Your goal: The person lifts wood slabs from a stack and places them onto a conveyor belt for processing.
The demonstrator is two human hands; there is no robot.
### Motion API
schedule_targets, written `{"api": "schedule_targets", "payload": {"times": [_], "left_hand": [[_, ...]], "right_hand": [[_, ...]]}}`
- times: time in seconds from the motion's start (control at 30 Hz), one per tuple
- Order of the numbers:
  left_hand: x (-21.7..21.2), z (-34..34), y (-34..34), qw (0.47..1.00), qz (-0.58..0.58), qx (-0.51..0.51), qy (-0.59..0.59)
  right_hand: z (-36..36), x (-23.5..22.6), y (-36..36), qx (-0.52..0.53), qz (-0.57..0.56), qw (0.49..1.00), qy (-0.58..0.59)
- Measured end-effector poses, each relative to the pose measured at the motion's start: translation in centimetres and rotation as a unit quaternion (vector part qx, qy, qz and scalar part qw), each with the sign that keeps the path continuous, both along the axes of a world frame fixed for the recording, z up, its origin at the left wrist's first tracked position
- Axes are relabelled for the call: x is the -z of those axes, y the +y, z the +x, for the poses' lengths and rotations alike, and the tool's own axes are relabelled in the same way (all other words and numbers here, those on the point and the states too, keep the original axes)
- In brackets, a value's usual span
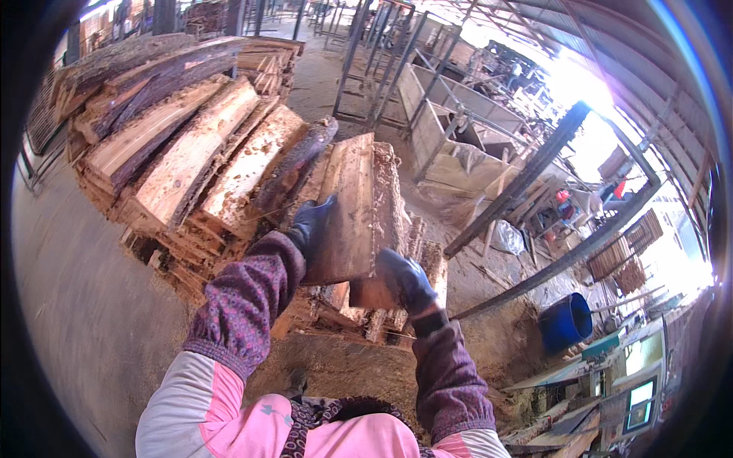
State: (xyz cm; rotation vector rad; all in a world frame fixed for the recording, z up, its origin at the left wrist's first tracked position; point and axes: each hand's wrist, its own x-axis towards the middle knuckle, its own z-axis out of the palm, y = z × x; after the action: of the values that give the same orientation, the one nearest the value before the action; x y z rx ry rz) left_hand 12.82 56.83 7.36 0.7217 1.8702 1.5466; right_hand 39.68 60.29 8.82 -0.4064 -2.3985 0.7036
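In front of me a rough-sawn wooden board is held up at a tilt, its right edge shaggy with bark. My left hand, in a dark glove, is closed on the board's left edge. At the lower right edge my right hand, also gloved, is closed on the board; its fingertips are partly hidden and slightly blurred. Shorter wood pieces lie stacked beneath. Left of my hands, thick slabs with bark rest on a large pile of boards.
A dark metal frame slants up on the right, near a blue barrel. Beyond the pile stand a large wooden bin and metal racks. A machine with a small lit screen is at the lower right.
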Motion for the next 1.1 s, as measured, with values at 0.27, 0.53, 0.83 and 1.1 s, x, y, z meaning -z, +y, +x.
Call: {"api": "schedule_targets", "payload": {"times": [0.27, 0.53, 0.83, 1.1], "left_hand": [[4.3, 9.1, -0.7, 0.908, 0.243, 0.178, -0.291], [7.2, 26.9, 0.2, 0.769, 0.199, 0.413, -0.446], [5.3, 53.5, -9.3, 0.577, 0.059, 0.615, -0.534], [-0.1, 73.7, -22.0, 0.441, 0.037, 0.795, -0.415]], "right_hand": [[13.3, -0.4, -11.7, 0.199, -0.542, 0.795, 0.185], [19.3, 0.2, -20.2, 0.232, -0.576, 0.768, 0.158], [33.9, -2.9, -32.6, 0.614, 0.084, 0.783, 0.052], [44.4, 3.9, -46.8, 0.605, -0.173, 0.64, 0.442]]}}
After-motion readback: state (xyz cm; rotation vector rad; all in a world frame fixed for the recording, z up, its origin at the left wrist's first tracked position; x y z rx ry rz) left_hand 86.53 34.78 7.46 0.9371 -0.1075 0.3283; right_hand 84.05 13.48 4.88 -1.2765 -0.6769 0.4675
